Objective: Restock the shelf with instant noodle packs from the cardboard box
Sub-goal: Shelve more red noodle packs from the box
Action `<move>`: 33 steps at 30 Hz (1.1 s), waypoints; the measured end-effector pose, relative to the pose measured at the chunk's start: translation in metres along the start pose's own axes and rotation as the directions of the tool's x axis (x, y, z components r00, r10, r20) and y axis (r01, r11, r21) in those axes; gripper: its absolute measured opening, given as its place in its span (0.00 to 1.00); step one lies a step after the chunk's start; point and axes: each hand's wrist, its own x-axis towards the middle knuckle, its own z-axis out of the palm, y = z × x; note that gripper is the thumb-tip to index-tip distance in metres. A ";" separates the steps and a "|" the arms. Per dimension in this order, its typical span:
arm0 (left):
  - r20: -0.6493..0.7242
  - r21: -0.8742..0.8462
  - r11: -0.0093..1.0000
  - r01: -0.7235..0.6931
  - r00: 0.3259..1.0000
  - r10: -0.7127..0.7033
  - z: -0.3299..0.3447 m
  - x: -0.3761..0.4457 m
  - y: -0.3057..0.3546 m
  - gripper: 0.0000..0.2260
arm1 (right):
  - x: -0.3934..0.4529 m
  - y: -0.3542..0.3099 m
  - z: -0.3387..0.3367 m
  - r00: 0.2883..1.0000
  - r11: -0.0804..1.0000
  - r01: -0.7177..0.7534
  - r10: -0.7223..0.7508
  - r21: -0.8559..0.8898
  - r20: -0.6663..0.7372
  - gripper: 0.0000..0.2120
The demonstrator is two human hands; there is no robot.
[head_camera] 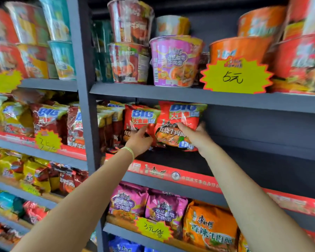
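Noodle packs (178,124) were glossy, crinkled plastic film. Shelf boards (171,93) and upright (84,88) looked like matt grey painted metal, smooth. Noodle cups (175,60) had shiny shrink-wrap. Star price tags (235,77) were matt paper, handwritten.

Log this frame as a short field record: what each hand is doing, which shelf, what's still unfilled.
left hand: left hand grips a red noodle pack at its lower edge
right hand: right hand holds another red pack upright
shelf: middle shelf, under the bowl noodles
unfilled: dark bare stretch to the right of the held packs
cardboard box: not in view
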 end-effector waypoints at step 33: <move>-0.095 0.534 0.841 -0.090 0.982 0.165 0.016 0.010 0.005 0.35 | -0.018 -0.023 -0.022 0.989 0.475 -0.009 -0.126 -0.880 -0.078 0.24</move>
